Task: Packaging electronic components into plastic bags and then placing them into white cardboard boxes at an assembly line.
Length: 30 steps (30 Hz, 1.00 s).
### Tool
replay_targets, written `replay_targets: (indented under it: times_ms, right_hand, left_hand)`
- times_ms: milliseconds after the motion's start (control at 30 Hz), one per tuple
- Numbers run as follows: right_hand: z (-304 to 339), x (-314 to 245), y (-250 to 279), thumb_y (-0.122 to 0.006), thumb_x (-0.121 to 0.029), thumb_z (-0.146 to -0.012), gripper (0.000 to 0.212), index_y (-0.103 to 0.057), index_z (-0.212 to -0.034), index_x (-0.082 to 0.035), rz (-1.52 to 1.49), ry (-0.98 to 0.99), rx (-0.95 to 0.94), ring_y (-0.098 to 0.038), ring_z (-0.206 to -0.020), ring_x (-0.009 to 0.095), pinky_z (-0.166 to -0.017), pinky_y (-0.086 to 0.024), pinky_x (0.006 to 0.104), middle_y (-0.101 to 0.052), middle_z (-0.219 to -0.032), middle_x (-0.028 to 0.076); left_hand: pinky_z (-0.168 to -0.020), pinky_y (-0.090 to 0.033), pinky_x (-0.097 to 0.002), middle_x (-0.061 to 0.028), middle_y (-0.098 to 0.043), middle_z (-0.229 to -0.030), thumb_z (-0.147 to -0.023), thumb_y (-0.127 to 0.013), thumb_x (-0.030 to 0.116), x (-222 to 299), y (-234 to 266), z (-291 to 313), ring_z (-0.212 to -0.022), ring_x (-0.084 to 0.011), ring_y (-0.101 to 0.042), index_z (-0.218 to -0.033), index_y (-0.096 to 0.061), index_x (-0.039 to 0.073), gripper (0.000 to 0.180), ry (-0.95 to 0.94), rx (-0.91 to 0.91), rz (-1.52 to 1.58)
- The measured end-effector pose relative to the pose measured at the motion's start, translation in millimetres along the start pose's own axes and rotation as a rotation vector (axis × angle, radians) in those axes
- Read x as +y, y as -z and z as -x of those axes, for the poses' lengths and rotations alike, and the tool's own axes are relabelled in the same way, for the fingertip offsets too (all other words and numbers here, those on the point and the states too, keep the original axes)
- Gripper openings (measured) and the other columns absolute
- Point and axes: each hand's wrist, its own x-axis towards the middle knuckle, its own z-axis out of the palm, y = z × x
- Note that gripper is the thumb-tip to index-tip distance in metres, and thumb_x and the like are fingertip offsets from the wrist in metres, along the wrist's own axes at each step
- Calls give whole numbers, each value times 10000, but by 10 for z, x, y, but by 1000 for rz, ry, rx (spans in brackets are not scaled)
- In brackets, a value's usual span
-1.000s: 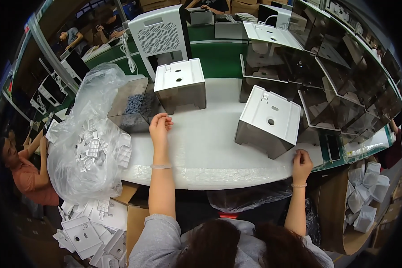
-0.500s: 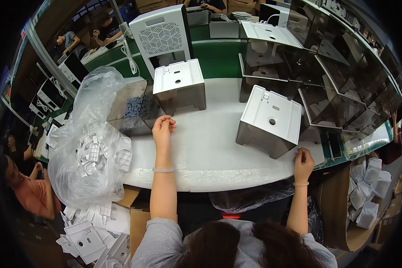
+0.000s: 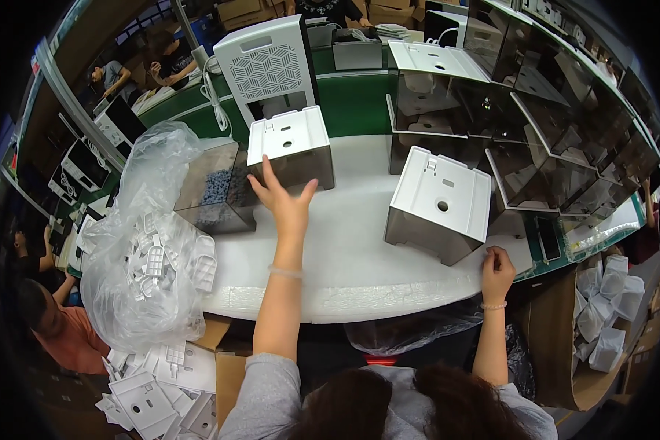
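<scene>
My left hand (image 3: 284, 205) is open, fingers and thumb spread, in front of a smoky see-through box with a white top plate (image 3: 286, 136). Its fingertips overlap the box's front in view; whether they touch it I cannot tell. My right hand (image 3: 498, 271) is closed, its fingers curled at the table's front edge; anything inside is hidden. Close to it stands a second smoky box with a white top (image 3: 447, 187), having a round hole and a small slot. Left of the first box is a smoky bin (image 3: 202, 180) of small blue-grey pieces.
A clear plastic bag (image 3: 136, 293) of white parts lies on the left, above a pile of white plates (image 3: 143, 400). At the back stands a white patterned panel (image 3: 264, 70). Smoky boxes (image 3: 565, 125) are stacked right; a carton (image 3: 557, 345) holds wrapped pieces.
My left hand has moved away from beside the bin, forward and right to the first box, and its fingers have spread. The right hand stays curled in place. The view has shifted slightly.
</scene>
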Motion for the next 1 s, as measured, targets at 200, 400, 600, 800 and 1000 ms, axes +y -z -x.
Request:
replay_targets:
  times_ms: [200,400,600,800,1000]
  right_hand:
    - [64,-4,-33,-586,-8,-838,57,-635,-858,11,-41,8,19,-563,-553,159,-537,-436,274,-623,-692,93]
    - [148,-32,-5,-584,0,-835,51,-633,-847,11,-63,10,29,-566,-550,161,-536,-439,271,-624,-696,95]
    - [218,-76,26,-547,8,-877,69,-612,-864,28,-49,69,41,-539,-549,81,-499,-408,216,-572,-643,42]
    - [288,-119,92,-543,3,-884,70,-605,-869,33,-68,33,22,-538,-543,81,-491,-408,211,-566,-636,42]
    - [361,-81,153,-542,-9,-896,77,-598,-871,37,-37,40,26,-528,-541,75,-491,-409,206,-563,-638,38]
  left_hand:
    - [-1067,-236,-556,-342,18,-1469,-494,-931,218,-97,-314,-371,-1359,-508,-96,-1378,-321,242,1074,28,155,-104]
    - [-1058,-245,-572,-332,11,-1475,-499,-927,205,-180,-355,-715,-1328,-544,-119,-1346,-327,233,1038,27,155,-177]
    - [-1074,-231,-548,-347,44,-1479,-500,-928,189,-130,-271,-830,-1349,-533,-72,-1342,-329,243,1035,102,135,-229]
    - [-1072,-227,-554,-347,61,-1480,-504,-928,188,-51,-191,-808,-1354,-523,-61,-1344,-306,246,1047,170,99,-249]
    - [-1063,-225,-574,-351,59,-1474,-497,-932,195,33,-134,-806,-1347,-524,-59,-1332,-305,244,1045,223,110,-283]
